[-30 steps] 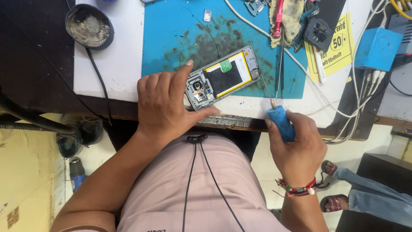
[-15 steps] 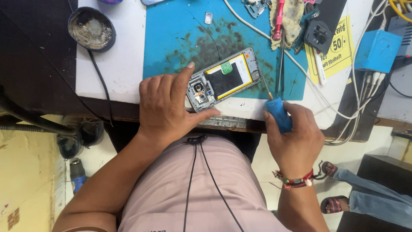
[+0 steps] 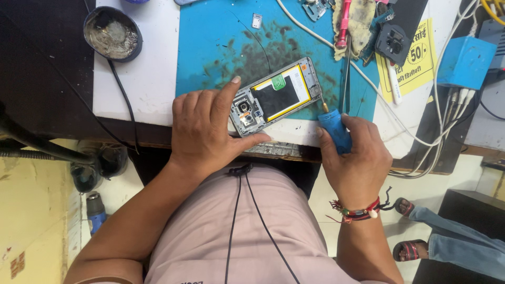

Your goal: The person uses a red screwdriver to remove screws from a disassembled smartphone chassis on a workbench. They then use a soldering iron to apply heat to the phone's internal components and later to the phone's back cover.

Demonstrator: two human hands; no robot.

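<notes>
The left hand pins an opened smartphone to the blue work mat: forefinger stretched along the phone's upper long side, thumb pressing its lower corner, the remaining fingers curled on the mat beside it. The right hand is clenched round the blue handle of a screwdriver, whose metal tip points at the phone's right-hand end, at or just beside the frame. The phone lies tilted near the worktop's front edge, back cover off, camera end under the left hand.

For clean work, the judgement is that the driver should stand square to the screw while the left hand stops the frame from turning. The phone's lower corner lies near the front edge, leaving little margin there. Open mat lies behind and to the left; tweezers, a red-handled tool and white cables crowd the right side. A round tin stands well apart at the back left corner.
</notes>
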